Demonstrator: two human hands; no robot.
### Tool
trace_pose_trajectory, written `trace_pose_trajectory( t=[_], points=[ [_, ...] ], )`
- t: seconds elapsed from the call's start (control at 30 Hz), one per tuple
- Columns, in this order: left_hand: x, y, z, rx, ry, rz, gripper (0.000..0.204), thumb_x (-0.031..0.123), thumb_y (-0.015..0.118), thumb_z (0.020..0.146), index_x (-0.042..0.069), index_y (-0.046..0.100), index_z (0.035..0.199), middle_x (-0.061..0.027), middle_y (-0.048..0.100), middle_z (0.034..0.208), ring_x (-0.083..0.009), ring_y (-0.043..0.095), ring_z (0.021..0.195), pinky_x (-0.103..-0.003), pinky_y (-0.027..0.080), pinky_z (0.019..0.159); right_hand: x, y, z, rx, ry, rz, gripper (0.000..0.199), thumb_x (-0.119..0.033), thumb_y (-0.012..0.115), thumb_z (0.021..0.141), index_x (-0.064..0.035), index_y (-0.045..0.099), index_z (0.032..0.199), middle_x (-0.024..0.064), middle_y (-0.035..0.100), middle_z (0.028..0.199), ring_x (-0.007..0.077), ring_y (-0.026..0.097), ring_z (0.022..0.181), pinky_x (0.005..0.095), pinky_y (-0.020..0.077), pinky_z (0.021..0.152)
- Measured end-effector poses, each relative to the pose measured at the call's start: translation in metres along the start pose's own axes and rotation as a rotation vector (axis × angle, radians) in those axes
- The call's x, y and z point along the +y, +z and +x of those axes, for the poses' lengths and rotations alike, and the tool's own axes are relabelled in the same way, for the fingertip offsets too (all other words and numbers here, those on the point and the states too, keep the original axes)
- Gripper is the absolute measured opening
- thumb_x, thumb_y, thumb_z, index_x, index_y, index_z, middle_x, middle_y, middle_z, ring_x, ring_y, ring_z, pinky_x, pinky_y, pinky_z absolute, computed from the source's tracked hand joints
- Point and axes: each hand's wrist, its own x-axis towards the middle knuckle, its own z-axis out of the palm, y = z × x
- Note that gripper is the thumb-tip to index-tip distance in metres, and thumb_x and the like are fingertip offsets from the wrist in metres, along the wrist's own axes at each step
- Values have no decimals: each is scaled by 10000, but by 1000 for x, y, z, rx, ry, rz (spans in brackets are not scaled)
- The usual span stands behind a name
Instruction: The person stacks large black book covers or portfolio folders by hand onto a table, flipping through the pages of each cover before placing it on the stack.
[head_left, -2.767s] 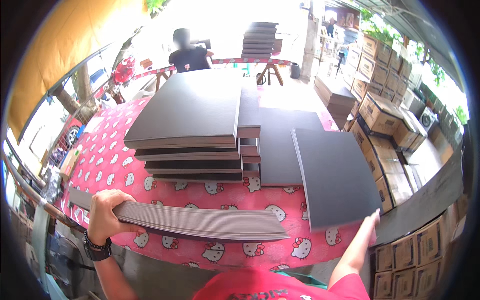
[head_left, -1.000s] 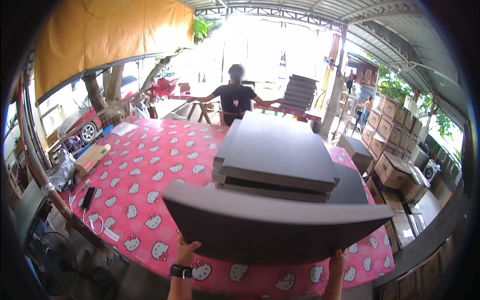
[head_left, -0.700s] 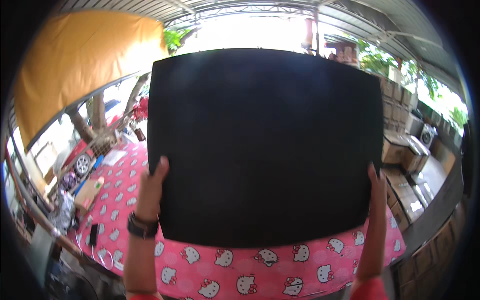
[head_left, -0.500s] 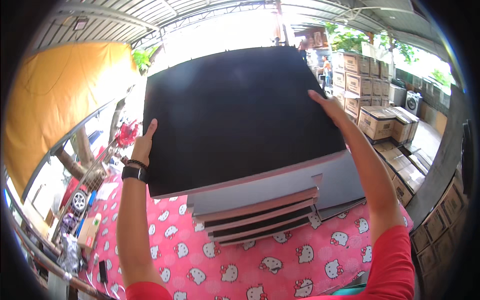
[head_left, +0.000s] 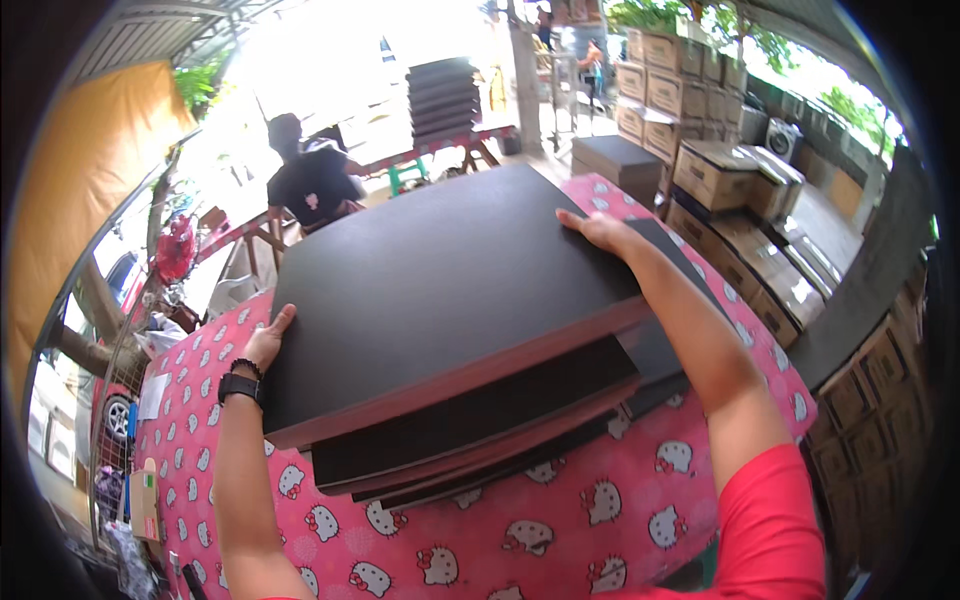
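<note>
A large, flat black box [head_left: 450,290] with thick sides lies nearly level in front of me, its front edge facing me. My left hand [head_left: 268,340] grips its left side, with the thumb along the top edge and the fingers hidden. At the right side, my right hand [head_left: 600,233] holds the box with the thumb on top; its other fingers are out of sight. Beneath it is a stack of similar black pieces [head_left: 480,420], jutting out unevenly toward me. Whether the box rests fully on them cannot be seen. Another dark flat piece [head_left: 665,365] shows under my right forearm.
A pink patterned cloth [head_left: 530,535] covers the table. Beyond it, a person in a dark shirt [head_left: 315,185] sits near another table bearing stacked black boxes [head_left: 443,100]. Cardboard cartons [head_left: 675,90] stand at the right. A metal-grid rail [head_left: 115,430] runs along the left.
The black box has come down from a raised, tilted position to nearly level over the stack, both hands still on it. The seated person and far table have come into view.
</note>
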Motion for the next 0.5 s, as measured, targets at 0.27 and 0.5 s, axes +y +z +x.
trace_pose_trajectory(
  t=[0.27,0.5],
  points=[
    [-34,-6,-153,345,347,-445,755,569,457,872,72,289,1414,-121,423,1352,-254,444,1185,-403,361,954,108,-8,-126,699,-606,155,351,-316,582,867,6,575,1007,66,619,865,142,573,802,279,460,722],
    [-172,145,-290,-452,581,-1698,450,474,480,885,82,583,1080,-101,601,1069,-242,569,971,-409,462,839,314,178,-343,478,128,793,110,-100,556,862,-6,588,910,42,620,741,110,594,709,226,476,601]
  ],
)
